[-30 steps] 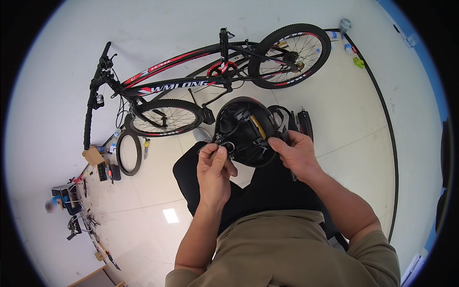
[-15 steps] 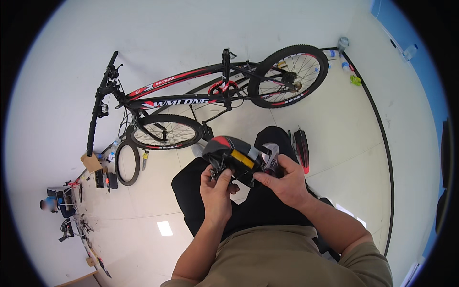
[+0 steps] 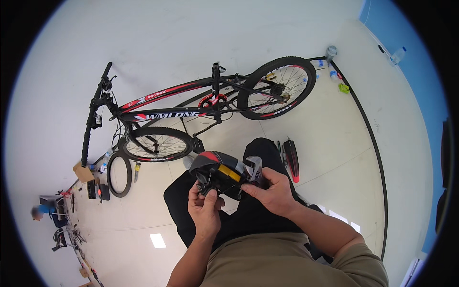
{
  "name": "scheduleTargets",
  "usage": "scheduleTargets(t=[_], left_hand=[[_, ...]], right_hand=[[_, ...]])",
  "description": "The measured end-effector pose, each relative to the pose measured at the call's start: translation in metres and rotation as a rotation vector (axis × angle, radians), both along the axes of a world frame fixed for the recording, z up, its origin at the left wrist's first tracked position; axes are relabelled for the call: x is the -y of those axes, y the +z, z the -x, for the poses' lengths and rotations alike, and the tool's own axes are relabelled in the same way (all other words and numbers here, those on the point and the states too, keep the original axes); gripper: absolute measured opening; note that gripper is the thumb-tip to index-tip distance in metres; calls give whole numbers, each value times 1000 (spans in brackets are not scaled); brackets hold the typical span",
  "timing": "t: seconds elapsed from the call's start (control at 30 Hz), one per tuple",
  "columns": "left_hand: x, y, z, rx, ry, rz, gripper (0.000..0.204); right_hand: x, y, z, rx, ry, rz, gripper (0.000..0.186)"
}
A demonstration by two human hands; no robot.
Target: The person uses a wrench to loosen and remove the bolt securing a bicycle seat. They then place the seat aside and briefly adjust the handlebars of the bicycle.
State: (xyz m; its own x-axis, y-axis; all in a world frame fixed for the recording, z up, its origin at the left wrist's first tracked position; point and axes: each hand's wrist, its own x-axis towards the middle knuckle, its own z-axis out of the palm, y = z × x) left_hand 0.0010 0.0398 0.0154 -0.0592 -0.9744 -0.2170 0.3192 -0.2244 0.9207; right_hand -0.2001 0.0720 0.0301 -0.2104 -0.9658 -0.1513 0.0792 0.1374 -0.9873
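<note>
A black and red bicycle saddle (image 3: 211,159) is held over my lap, tilted so that its underside faces me. A yellow strip (image 3: 229,172) shows on that underside. My left hand (image 3: 204,210) is closed on the metal clamp parts under the saddle, thumb and fingers pinching them. Beside the saddle's right end, a silver adjustable wrench (image 3: 255,164) sits in my right hand (image 3: 276,193), jaws pointing away from me. My right thumb and fingertips are close to the saddle's underside. Whether the wrench touches the clamp cannot be made out.
A black and red bicycle (image 3: 167,98) leans by the wall, its seat post (image 3: 216,71) bare on top. On the floor lie a loose tyre (image 3: 112,174), a yellow-handled tool (image 3: 137,171) and a long black and red part (image 3: 291,160). Another person (image 3: 45,209) sits far left.
The view has shifted, so the bicycle and floor things appear lower and further left. Both hands keep their holds on the saddle and the wrench.
</note>
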Motion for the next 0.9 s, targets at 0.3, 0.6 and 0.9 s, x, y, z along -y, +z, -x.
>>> scheduleTargets(t=[0.3,0.6,0.9], left_hand=[[1,8,6,140,17,-32,39],[8,8,13,131,-16,144,31],[41,47,48,16,-331,155,63]], right_hand=[[-5,-7,-3,-158,10,151,32],[-6,21,-1,-231,2,274,41],[13,54,79,-319,-373,-152,21]])
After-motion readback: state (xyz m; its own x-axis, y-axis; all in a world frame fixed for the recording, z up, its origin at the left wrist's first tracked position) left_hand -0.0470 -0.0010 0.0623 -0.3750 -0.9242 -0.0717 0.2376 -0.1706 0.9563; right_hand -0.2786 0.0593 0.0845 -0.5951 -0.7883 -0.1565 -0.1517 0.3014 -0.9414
